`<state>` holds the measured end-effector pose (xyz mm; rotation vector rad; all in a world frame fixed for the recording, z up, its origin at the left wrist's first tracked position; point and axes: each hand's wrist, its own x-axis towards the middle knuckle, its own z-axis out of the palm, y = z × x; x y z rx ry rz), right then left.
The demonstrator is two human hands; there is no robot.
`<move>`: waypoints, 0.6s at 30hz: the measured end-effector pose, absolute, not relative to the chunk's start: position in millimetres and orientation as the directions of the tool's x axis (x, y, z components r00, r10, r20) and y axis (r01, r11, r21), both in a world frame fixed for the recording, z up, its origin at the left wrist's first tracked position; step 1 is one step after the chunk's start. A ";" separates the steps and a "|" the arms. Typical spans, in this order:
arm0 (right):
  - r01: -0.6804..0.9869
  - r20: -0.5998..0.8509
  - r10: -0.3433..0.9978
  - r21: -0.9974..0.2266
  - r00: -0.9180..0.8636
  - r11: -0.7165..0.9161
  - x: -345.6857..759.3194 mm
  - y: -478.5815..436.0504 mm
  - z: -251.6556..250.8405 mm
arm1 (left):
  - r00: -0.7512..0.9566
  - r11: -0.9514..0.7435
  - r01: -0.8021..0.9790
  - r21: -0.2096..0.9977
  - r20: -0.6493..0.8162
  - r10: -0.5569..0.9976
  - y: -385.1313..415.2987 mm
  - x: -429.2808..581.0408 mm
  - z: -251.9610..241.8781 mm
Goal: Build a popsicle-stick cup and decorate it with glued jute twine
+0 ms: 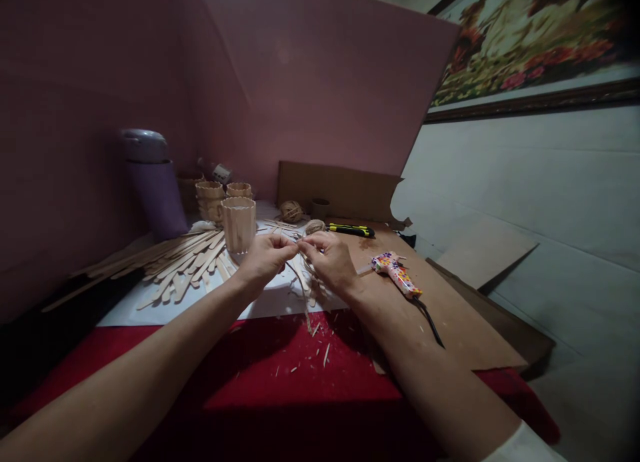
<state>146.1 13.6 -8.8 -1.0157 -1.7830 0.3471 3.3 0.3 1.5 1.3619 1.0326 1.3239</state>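
My left hand [271, 254] and my right hand [331, 259] meet over the work table, thumbs and forefingers pinched tip to tip. Whatever lies between the fingertips is too small to make out. Just below them, broken pieces of wooden craft stick [300, 275] lie on white paper [270, 302]. Left of my left hand stands a ribbed wooden cup [239, 227], upright. Many loose craft sticks [185, 269] fan out farther left. Behind my right hand are a ball of twine [315, 227] and a yellow and black utility knife [351, 231].
A floral glue gun [397, 274] with a black cord rests on a brown board [450, 322] at right. Other wooden cups [209, 199], a second twine ball [291, 211] and a purple flask [157, 195] stand behind. Wood splinters [326, 355] dot the red cloth [280, 375].
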 end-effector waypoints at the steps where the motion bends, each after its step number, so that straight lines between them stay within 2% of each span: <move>1: 0.485 0.622 0.773 -0.642 -0.123 0.594 146.5 13.1 -8.3 | 0.064 -0.214 -0.015 0.977 0.215 0.975 0.2 3.9 1.3; 5: 0.395 0.519 0.845 -0.754 -0.132 0.525 146.5 14.2 -10.4 | 0.065 -0.247 0.050 0.968 0.243 0.968 -0.4 5.0 1.2; 8: 0.367 0.532 0.830 -0.748 -0.166 0.553 146.5 14.8 -12.4 | 0.078 -0.249 0.057 0.967 0.244 0.967 -0.8 4.7 1.6; 10: 0.400 0.566 0.804 -0.704 -0.183 0.587 147.4 14.2 -12.3 | 0.089 -0.230 0.029 0.973 0.227 0.970 -1.0 4.3 2.0; 14: 0.513 0.652 0.716 -0.538 -0.251 0.669 151.1 12.9 -10.0 | 0.096 -0.204 0.005 0.979 0.202 0.975 -0.9 3.8 3.0; 18: 0.514 0.699 0.636 -0.434 -0.327 0.740 153.9 13.6 -8.5 | 0.094 -0.203 0.032 0.979 0.200 0.975 0.2 3.3 2.8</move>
